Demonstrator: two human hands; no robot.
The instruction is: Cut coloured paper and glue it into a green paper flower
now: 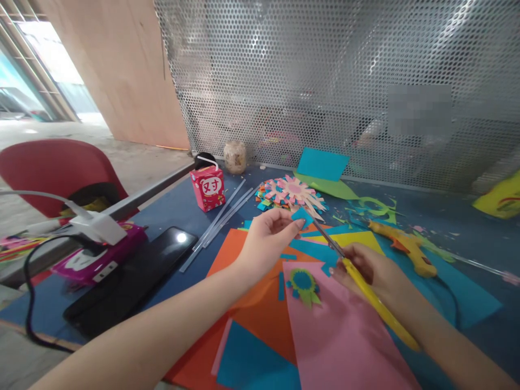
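Observation:
Between the thumb and fingers of my left hand (276, 235) is a small piece of blue paper (301, 216). My right hand (359, 268) grips a pair of scissors (376, 300) with yellow handles; the metal blades point up and left, their tips close to the blue piece. Whether the blades touch it I cannot tell. Beneath my hands lie a pink sheet (325, 336), an orange sheet (247, 295) and blue paper strips (312, 249). A green and blue paper rosette (304, 280) rests on the pink sheet.
Behind my hands is a pile of fringed paper flowers (294, 189). A yellow glue gun (406, 249) lies at right, clear glue sticks (223, 219) at left. Further left are a red drink box (208, 187), a black phone (134, 279) and a purple power strip (101, 257). A perforated metal panel (325, 81) borders the back.

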